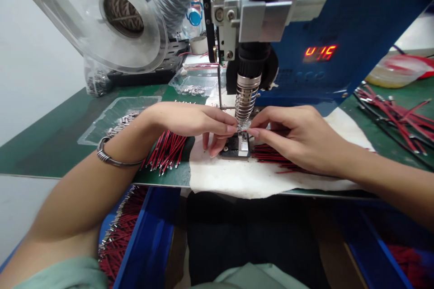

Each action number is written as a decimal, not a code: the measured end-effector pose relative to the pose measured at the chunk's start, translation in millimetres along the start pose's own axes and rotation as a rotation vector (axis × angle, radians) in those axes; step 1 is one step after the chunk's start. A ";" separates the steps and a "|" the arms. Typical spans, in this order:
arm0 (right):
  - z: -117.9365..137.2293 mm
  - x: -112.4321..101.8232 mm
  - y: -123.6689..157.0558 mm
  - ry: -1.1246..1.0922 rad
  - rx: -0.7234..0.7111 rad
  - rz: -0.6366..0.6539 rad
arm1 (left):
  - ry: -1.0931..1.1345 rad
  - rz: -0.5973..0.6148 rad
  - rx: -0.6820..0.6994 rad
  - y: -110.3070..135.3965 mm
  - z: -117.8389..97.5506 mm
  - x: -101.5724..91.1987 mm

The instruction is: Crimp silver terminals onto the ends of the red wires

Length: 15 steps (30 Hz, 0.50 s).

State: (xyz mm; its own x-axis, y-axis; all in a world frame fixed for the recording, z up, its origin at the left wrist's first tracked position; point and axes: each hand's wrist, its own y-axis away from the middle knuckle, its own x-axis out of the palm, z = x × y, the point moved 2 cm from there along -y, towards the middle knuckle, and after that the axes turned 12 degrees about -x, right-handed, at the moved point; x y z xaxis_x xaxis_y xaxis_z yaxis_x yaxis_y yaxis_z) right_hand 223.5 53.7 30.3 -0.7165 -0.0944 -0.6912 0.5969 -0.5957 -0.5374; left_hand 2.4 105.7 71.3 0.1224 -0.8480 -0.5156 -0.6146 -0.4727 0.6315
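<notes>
Both my hands meet at the small metal fixture (243, 143), under the spring-wrapped tip (246, 95) of a blue bench machine (305, 22). My left hand (203, 124) comes in from the left, thumb and forefinger pinched at the fixture; what they hold is too small to make out. My right hand (288, 133) pinches a thin red wire (246, 131), only a bit of which shows between the fingertips. Beneath my right hand lie several red-and-black wires (267, 153) on a white cloth (220, 174). Another bundle of wires (169, 151) rests beside my left wrist.
A clear plastic tray (101, 122) of small metal parts stands at left, with a second tray (193, 79) behind. A large clear reel (77, 13) hangs upper left. Loose wires (400, 117) lie right. Below the table edge sits a blue bin (152, 235) of wires.
</notes>
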 end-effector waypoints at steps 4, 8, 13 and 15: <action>-0.6 0.3 0.2 0.007 -0.012 0.000 | 0.006 0.008 -0.015 0.7 -1.3 0.8; -2.1 0.7 1.1 0.017 0.001 0.008 | 0.022 0.019 0.003 0.8 -2.5 1.5; -1.7 0.4 1.7 0.031 0.000 0.003 | 0.020 0.018 0.004 0.7 -3.9 2.0; -1.5 0.4 1.6 0.031 -0.003 0.004 | 0.020 0.020 0.002 0.5 -4.1 2.0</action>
State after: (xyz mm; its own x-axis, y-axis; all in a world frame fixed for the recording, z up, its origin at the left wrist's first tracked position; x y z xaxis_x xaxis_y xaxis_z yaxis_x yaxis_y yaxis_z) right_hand 224.7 53.8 28.5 -0.7022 -0.0720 -0.7083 0.6012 -0.5930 -0.5357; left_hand 5.5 102.8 72.9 0.1257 -0.8617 -0.4917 -0.6183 -0.4556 0.6404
